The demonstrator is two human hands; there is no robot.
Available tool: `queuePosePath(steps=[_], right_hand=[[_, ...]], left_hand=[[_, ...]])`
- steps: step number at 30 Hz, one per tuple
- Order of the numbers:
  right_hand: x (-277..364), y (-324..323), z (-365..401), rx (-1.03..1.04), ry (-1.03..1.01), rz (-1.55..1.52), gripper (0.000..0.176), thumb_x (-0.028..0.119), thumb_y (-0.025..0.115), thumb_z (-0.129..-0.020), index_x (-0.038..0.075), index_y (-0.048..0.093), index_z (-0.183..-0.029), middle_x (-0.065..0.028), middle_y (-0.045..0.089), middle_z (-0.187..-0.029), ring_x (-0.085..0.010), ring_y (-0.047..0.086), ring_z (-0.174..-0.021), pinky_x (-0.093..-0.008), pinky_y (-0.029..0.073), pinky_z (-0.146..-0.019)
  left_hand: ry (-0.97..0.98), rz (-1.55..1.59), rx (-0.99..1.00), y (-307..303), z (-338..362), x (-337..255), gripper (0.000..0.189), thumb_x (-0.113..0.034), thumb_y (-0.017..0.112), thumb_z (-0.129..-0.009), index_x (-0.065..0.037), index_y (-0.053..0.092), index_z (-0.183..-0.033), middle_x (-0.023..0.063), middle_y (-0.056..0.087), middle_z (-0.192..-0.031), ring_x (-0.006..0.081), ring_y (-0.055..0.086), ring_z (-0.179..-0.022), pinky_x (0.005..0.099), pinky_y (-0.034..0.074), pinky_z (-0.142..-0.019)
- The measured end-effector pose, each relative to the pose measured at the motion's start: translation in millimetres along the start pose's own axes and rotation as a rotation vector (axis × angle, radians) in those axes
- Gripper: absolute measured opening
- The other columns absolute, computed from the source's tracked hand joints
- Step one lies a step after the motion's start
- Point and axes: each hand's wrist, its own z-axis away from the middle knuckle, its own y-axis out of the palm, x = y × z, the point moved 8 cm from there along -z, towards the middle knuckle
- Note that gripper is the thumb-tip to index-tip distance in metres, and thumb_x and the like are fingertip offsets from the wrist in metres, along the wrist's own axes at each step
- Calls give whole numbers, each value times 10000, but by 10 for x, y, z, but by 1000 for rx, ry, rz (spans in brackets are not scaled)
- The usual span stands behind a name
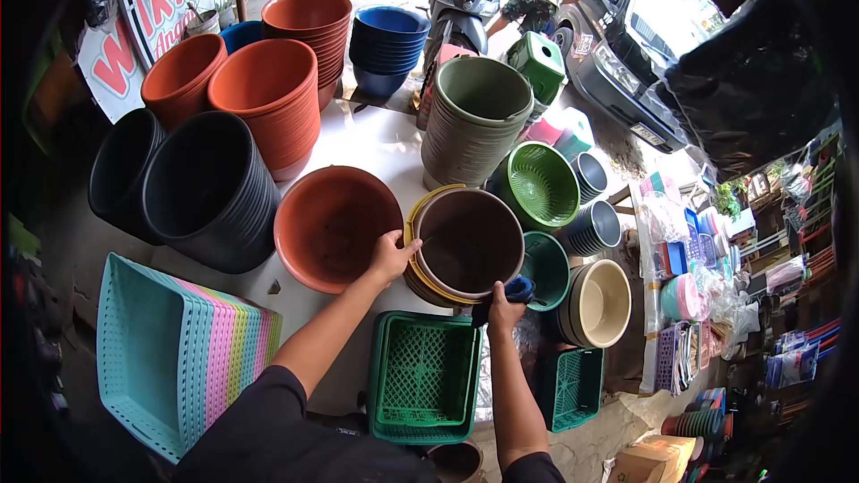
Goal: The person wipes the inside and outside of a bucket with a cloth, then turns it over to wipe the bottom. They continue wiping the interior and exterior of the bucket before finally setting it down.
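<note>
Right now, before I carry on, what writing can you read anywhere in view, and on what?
"WIRTEG", red capitals, on the white banner at top left.
"Ang...", small script under it on the same banner, the rest not readable.
The car number plate: too small to read.
The packets on the right racks: too blurred.
No lettering on the brown pot under the left hand or the blue cloth in the right hand.
</note>
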Motion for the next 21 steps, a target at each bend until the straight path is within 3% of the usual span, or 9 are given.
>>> queuePosePath(steps=[1, 3, 4, 6, 9, 10, 14, 19, 21], right_hand=[[-36, -18, 13, -24, 22, 66, 329, 177, 781, -791, -22, 601, -980, -68, 620, -956, -155, 576, -850, -304, 473, -811], [-57, -29, 30, -13, 68, 90, 367, 202, 789, -786, -29, 596, -995, -86, 625, -979, -174, 586, -872, -319, 474, -826], [-86, -47, 36, -2, 109, 110, 405, 228, 796, -781, -36, 590, -1009, -104, 630, -1003, -193, 597, -894, -334, 476, -842], [-23, -132, 73, -73, 59, 178, 435, 244, 801, -776, -38, 587, -1028, -120, 629, -1027, -219, 603, -925, -347, 473, -859], [56, -196, 118, -89, -41, 311, 516, 277, 787, -779, -52, 558, -1104, -183, 619, -1080, -305, 610, -984, -390, 468, -896], [81, -185, 131, -40, -89, 379, 568, 292, 770, -787, -64, 534, -1162, -230, 611, -1110, -365, 611, -1013, -419, 465, -916], [118, -147, 177, 37, -152, 583, 576, 341, 740, -809, -48, 541, -1185, -238, 611, -1117, -408, 598, -1036, -438, 463, -918], [108, -185, 108, 140, -47, 569, 504, 311, 748, -800, -24, 584, -1139, -240, 626, -1087, -406, 606, -1019, -444, 472, -893], [120, -222, 109, 126, -150, 619, 456, 301, 783, -771, -6, 620, -1065, -222, 659, -1019, -389, 638, -960, -418, 490, -857]], left_hand=[[-5, -1, 1, 6, -46, 112, 238, -180, 702, -890, 4, 657, -1034, 15, 665, -858, 67, 580, -758, 256, 488, -701], [33, -97, -54, -20, -95, 259, 442, -258, 752, -825, 36, 633, -1133, 139, 685, -921, 228, 654, -857, 356, 509, -806], [30, -96, -48, -7, -46, 237, 442, -258, 752, -825, 36, 633, -1133, 139, 685, -921, 228, 654, -857, 356, 509, -806], [238, -598, -181, -40, 71, -36, 597, -289, 776, -783, 46, 572, -1233, 211, 624, -1069, 340, 610, -1018, 407, 474, -920], [198, -599, -141, 11, 91, 59, 695, -304, 785, -763, 50, 511, -1294, 235, 531, -1176, 379, 535, -1118, 424, 434, -984], [205, -619, -143, 18, 93, 74, 727, -301, 784, -770, 36, 477, -1337, 218, 504, -1184, 365, 531, -1108, 410, 440, -970], [249, -626, -188, 26, 111, 82, 648, -274, 772, -787, 4, 527, -1319, 188, 518, -1131, 349, 545, -1047, 410, 454, -933], [302, -630, -195, 70, 141, 41, 520, -264, 767, -793, -6, 621, -1221, 169, 523, -1117, 328, 562, -1014, 399, 465, -910], [308, -615, -227, 54, 165, 14, 513, -254, 770, -792, -6, 623, -1217, 165, 525, -1118, 325, 566, -1004, 393, 468, -903]])
